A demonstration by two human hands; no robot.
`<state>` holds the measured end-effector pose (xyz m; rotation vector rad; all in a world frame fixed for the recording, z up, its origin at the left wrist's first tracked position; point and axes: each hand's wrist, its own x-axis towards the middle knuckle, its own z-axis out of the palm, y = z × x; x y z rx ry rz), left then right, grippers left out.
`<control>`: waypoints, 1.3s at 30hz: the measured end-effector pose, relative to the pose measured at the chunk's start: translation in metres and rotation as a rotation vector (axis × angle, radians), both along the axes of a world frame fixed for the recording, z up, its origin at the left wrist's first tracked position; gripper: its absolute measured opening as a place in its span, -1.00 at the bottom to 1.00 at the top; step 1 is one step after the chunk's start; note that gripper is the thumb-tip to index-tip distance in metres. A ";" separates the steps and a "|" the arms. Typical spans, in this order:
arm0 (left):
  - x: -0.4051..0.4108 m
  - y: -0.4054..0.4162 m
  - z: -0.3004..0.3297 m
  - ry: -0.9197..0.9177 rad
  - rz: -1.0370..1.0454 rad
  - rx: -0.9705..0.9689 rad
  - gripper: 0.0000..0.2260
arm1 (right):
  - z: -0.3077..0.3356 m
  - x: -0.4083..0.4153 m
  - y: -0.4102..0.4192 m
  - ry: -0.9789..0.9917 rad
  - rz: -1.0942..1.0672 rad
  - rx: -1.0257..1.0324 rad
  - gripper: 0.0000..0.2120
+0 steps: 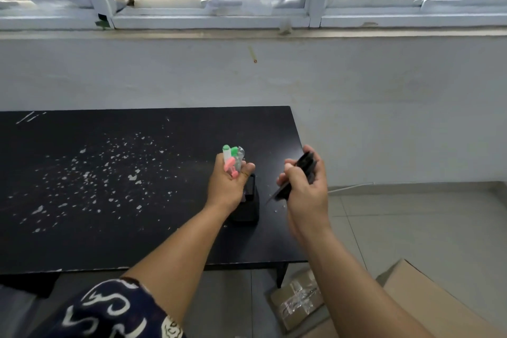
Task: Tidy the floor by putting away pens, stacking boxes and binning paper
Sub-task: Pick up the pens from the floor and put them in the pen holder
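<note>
Left hand (227,182), frame centre: grip clamped on a bundle of pens/highlighters (231,160), green and pink caps sticking out above the fist. Right hand (304,186), just right of it: grip clamped on a bunch of dark pens (297,175), tips angled down-left. Both hover over the black pen holder (248,202), which stands on the desk (109,173) near its right edge, partly hidden behind the left wrist.

Handling guess: pens are light, stiff, smooth plastic. A loose bundle tends to fan out and slip, so hold mid-barrel with fingers wrapped around the whole lot, tips down, and feed into the holder opening. Opening looks narrow; probably one handful at a time. The holder looks light too and may tip if nudged sideways.

Cardboard boxes (428,299) on the floor, lower right of frame, not yet stacked; one smaller taped box (297,300) beside the desk leg. Stiff, light-looking, take by opposite edges. No loose paper visible here.
</note>
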<state>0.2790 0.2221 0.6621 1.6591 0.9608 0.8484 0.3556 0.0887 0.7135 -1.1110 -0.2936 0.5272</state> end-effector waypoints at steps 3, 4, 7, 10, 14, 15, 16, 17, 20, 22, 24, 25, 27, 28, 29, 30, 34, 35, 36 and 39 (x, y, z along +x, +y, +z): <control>0.004 0.001 0.000 0.173 -0.033 0.014 -0.69 | 0.002 0.001 0.021 -0.006 0.014 0.011 -0.61; 0.005 0.002 0.001 0.226 -0.034 0.018 -0.70 | 0.000 0.001 0.028 -0.017 0.026 0.001 -0.61; 0.003 0.002 0.008 0.289 -0.052 -0.005 -0.64 | -0.008 0.000 0.040 -0.082 0.060 -0.052 -0.61; -0.002 0.002 0.015 0.278 -0.066 -0.043 -0.60 | -0.017 -0.001 0.044 -0.182 0.115 -0.135 -0.56; -0.010 0.004 0.006 0.179 -0.111 -0.103 -0.59 | -0.031 -0.001 0.050 -0.316 0.207 -0.241 -0.53; -0.012 0.005 0.002 0.141 -0.117 -0.129 -0.59 | -0.034 0.000 0.052 -0.339 0.216 -0.279 -0.52; -0.014 0.005 -0.002 0.100 -0.116 -0.154 -0.61 | -0.038 0.002 0.055 -0.372 0.228 -0.332 -0.50; -0.016 0.005 -0.005 0.062 -0.105 -0.170 -0.64 | -0.041 0.003 0.056 -0.412 0.239 -0.390 -0.47; -0.028 0.004 -0.018 -0.004 -0.069 -0.249 -0.70 | -0.048 0.005 0.056 -0.467 0.290 -0.531 -0.29; -0.040 0.000 -0.033 -0.023 -0.081 -0.310 -0.67 | -0.049 0.006 0.052 -0.454 0.305 -0.549 -0.16; -0.053 -0.006 -0.044 -0.031 -0.116 -0.348 -0.63 | -0.048 0.007 0.047 -0.435 0.272 -0.538 -0.13; -0.058 -0.008 -0.050 -0.044 -0.143 -0.368 -0.61 | -0.047 0.006 0.045 -0.419 0.239 -0.523 -0.15; -0.064 -0.013 -0.057 -0.012 -0.211 -0.368 -0.43 | -0.041 0.005 0.041 -0.320 0.180 -0.440 -0.25; -0.066 -0.015 -0.059 0.045 -0.247 -0.328 -0.33 | -0.038 0.004 0.040 -0.232 0.158 -0.363 -0.36; -0.067 -0.015 -0.064 0.105 -0.290 -0.272 -0.26 | -0.035 0.003 0.039 -0.136 0.136 -0.260 -0.50; -0.067 -0.016 -0.065 0.172 -0.326 -0.213 -0.23 | -0.031 0.002 0.037 -0.054 0.120 -0.168 -0.62; -0.064 -0.013 -0.070 0.263 -0.322 -0.087 -0.26 | -0.018 -0.010 0.029 -0.064 0.075 -0.102 -0.81; -0.063 -0.013 -0.073 0.271 -0.304 -0.069 -0.28 | -0.017 -0.014 0.028 -0.132 0.054 -0.112 -0.84; -0.062 -0.013 -0.073 0.278 -0.284 -0.052 -0.32 | -0.018 -0.016 0.029 -0.233 0.032 -0.136 -0.84; -0.062 -0.014 -0.078 0.306 -0.230 -0.001 -0.39 | -0.022 -0.020 0.034 -0.575 0.025 -0.205 -0.78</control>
